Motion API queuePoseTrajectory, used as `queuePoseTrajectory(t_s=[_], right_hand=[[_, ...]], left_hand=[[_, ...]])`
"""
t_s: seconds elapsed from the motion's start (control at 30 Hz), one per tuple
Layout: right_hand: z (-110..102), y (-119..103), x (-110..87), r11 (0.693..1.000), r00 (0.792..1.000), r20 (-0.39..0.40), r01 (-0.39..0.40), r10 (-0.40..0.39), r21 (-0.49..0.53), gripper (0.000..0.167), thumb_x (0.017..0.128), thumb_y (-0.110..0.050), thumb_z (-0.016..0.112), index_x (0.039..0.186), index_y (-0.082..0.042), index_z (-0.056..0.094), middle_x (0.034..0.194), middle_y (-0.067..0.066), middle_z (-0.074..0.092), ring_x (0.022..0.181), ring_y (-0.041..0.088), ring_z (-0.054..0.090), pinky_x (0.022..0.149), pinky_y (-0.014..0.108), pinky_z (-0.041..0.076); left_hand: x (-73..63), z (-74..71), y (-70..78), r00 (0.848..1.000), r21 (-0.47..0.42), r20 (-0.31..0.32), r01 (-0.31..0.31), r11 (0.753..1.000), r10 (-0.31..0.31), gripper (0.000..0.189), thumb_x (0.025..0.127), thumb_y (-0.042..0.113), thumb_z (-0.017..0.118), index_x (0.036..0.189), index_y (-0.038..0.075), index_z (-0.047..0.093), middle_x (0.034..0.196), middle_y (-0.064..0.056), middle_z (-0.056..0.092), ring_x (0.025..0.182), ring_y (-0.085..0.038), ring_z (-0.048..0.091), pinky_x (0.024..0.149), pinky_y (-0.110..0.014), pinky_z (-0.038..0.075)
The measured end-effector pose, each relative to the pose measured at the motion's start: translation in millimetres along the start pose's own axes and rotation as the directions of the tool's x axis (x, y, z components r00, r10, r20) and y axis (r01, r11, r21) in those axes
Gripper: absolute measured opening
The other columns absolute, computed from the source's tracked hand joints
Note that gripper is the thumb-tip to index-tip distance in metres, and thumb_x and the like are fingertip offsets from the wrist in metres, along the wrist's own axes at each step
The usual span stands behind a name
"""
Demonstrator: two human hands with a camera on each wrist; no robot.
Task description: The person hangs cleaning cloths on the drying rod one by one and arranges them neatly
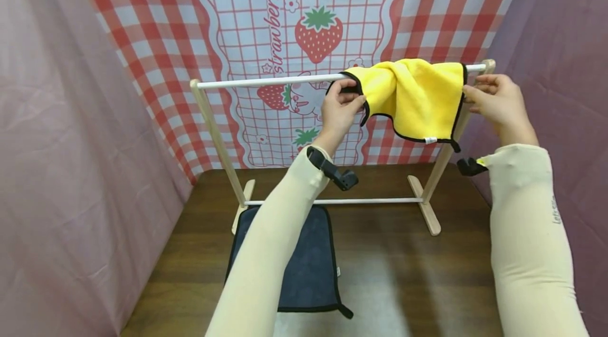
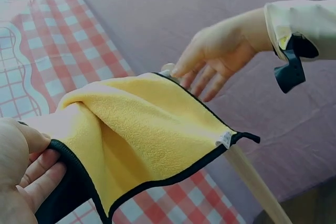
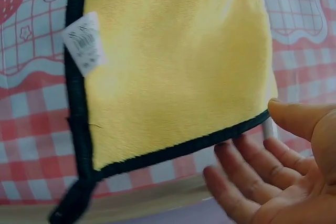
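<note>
A yellow towel (image 1: 423, 99) with black edging, a white tag and a corner loop hangs over the top bar (image 1: 266, 82) of a drying rack, toward its right end. Its left part is bunched into folds. My left hand (image 1: 339, 110) pinches the towel's left edge just below the bar, where a dark underside shows in the left wrist view. At the right edge is my right hand (image 1: 501, 102), thumb tip right at the black edging. Its fingers (image 3: 252, 169) are spread and fairly straight in the right wrist view.
A dark grey towel (image 1: 311, 268) with black edging lies flat on the wooden table (image 1: 380, 273), partly behind my left forearm. The rack's wooden feet (image 1: 424, 205) and lower bar (image 1: 370, 201) stand on the table. Behind hangs a red checked strawberry cloth (image 1: 318, 36); pink curtains (image 1: 90, 142) flank both sides.
</note>
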State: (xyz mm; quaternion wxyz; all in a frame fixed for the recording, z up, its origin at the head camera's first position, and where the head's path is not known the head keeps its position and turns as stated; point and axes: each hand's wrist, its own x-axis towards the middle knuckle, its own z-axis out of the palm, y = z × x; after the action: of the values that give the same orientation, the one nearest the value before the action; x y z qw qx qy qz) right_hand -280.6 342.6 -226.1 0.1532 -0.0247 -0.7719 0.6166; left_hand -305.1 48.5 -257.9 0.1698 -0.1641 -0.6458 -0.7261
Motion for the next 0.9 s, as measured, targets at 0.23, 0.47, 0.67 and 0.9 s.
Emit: queuePoseTrajectory(t_s=[0.23, 0.47, 0.67, 0.9], right_hand=[[2.7, 5.2, 3.2, 0.982, 0.998, -0.038, -0.041, 0.049, 0.182, 0.012, 0.09, -0.016, 0.072, 0.08, -0.021, 0.074, 0.072, -0.008, 0.069, 0.062, 0.006, 0.064, 0.056, 0.017, 0.055], [-0.9, 1.5, 7.6, 0.958, 0.994, -0.088, -0.031, 0.058, 0.285, 0.018, 0.09, -0.01, 0.071, 0.074, -0.016, 0.076, 0.068, -0.005, 0.067, 0.059, 0.006, 0.063, 0.052, 0.018, 0.054], [-12.9, -2.2, 8.9, 0.913, 0.991, -0.11, -0.023, 0.074, 0.407, 0.015, 0.088, -0.004, 0.072, 0.075, -0.01, 0.075, 0.067, -0.002, 0.067, 0.056, 0.008, 0.064, 0.05, 0.02, 0.055], [-24.0, 0.9, 8.8, 0.902, 0.989, -0.119, -0.028, 0.088, 0.431, 0.013, 0.088, -0.003, 0.071, 0.077, -0.008, 0.076, 0.067, 0.0, 0.067, 0.056, 0.01, 0.064, 0.05, 0.021, 0.056]], left_hand=[[1.9, -0.9, 1.9, 1.0, -0.024, 0.003, 0.004, 1.0, -0.004, 0.033, 0.089, -0.009, 0.067, 0.121, -0.003, 0.06, 0.094, -0.023, 0.066, 0.079, -0.02, 0.064, 0.073, -0.027, 0.06], [5.7, -6.2, 9.4, 0.999, -0.028, 0.022, 0.033, 0.999, -0.033, 0.036, 0.091, -0.008, 0.066, 0.125, -0.002, 0.06, 0.096, -0.024, 0.067, 0.081, -0.021, 0.065, 0.074, -0.026, 0.059], [12.4, -15.2, 12.1, 0.999, 0.006, 0.037, 0.038, 0.999, -0.038, 0.037, 0.091, -0.005, 0.067, 0.128, 0.0, 0.062, 0.096, -0.018, 0.068, 0.087, -0.024, 0.068, 0.075, -0.023, 0.058], [15.1, -25.0, 11.2, 0.999, 0.065, 0.024, 0.045, 0.997, -0.047, 0.039, 0.093, -0.001, 0.066, 0.132, 0.003, 0.062, 0.101, -0.015, 0.068, 0.092, -0.022, 0.068, 0.077, -0.019, 0.057]])
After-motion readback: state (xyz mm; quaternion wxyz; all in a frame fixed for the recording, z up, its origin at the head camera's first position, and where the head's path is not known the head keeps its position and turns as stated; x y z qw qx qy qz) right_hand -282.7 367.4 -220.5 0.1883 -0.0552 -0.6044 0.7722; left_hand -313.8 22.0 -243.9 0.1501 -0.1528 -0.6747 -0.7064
